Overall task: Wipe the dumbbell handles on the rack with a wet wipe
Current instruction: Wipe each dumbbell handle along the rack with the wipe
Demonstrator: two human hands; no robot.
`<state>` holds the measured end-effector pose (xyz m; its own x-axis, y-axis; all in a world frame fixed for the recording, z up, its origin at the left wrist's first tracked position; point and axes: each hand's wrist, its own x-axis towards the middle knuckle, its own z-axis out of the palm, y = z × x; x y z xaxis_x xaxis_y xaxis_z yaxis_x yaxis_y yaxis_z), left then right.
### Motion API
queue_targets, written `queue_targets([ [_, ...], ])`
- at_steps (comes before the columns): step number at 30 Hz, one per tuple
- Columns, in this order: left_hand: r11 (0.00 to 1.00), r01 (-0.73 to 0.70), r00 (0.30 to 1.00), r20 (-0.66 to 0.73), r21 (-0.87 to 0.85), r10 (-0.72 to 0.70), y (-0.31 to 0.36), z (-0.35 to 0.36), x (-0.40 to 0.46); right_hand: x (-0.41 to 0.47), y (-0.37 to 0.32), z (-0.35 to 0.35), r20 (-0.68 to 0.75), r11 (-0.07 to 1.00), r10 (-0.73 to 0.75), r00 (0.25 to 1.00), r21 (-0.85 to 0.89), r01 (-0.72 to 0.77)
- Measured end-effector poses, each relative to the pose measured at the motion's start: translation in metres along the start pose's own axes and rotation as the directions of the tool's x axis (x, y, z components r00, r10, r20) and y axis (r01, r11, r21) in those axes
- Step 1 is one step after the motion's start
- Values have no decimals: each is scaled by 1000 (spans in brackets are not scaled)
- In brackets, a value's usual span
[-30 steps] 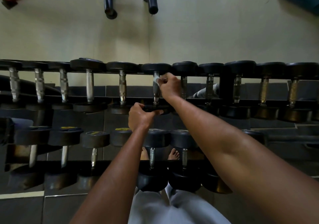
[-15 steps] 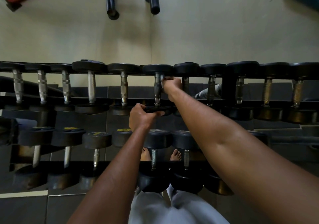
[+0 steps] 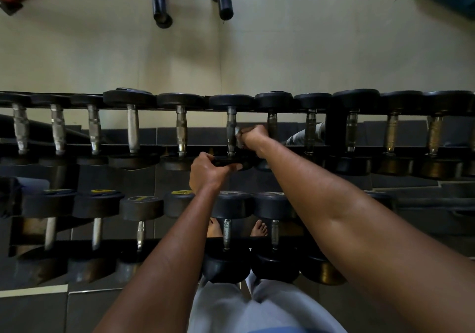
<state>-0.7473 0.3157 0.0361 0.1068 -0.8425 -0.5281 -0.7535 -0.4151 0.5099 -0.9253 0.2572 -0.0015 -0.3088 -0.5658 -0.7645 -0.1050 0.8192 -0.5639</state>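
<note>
I'm sliding my right hand [image 3: 253, 137], fingers clenched on the wipe [image 3: 237, 133], down the handle [image 3: 231, 127]; left hand [image 3: 208, 172] gripping its near head [image 3: 231, 162], this handle nearly done.

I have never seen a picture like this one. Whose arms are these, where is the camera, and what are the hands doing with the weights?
The camera sits on a person's head and looks down, so the two arms are that person's own. In front stands a rack with two rows of dumbbells. The right hand is curled round the metal handle of one dumbbell in the upper row; a bit of pale wipe shows at its fingers. The left hand grips the near black end of that same dumbbell. Below, between the lower dumbbells, you see the person's bare feet on the dark floor.
</note>
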Motion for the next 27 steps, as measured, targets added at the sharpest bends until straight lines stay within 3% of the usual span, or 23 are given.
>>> queue_targets([
  [3,1000,3,1000,2,7,-3,0,0,-2,-6,15,8,27,987,33,999,-158,-28],
  [7,999,17,1000,12,41,-17,3,-3,-1,-20,21,18,-103,891,-76,992,-454,21],
  [12,997,39,998,36,63,-41,8,-7,0,-27,21,13,-61,876,-117,991,-476,74],
  [16,997,47,997,51,55,-50,9,-7,-1,-35,13,-2,43,814,-228,973,-540,214],
  [19,996,66,995,67,53,-70,9,-8,2,-38,-7,-11,-72,755,-406,911,-589,289],
  [22,994,93,991,91,55,-98,11,-10,6,-38,-33,-10,-127,601,-646,753,-692,400],
  [24,994,97,991,91,53,-101,10,-9,6,-39,-46,-5,-12,446,-729,684,-767,461],
  [27,995,90,992,80,51,-94,8,-7,6,-36,-56,0,148,216,-747,648,-867,448],
])
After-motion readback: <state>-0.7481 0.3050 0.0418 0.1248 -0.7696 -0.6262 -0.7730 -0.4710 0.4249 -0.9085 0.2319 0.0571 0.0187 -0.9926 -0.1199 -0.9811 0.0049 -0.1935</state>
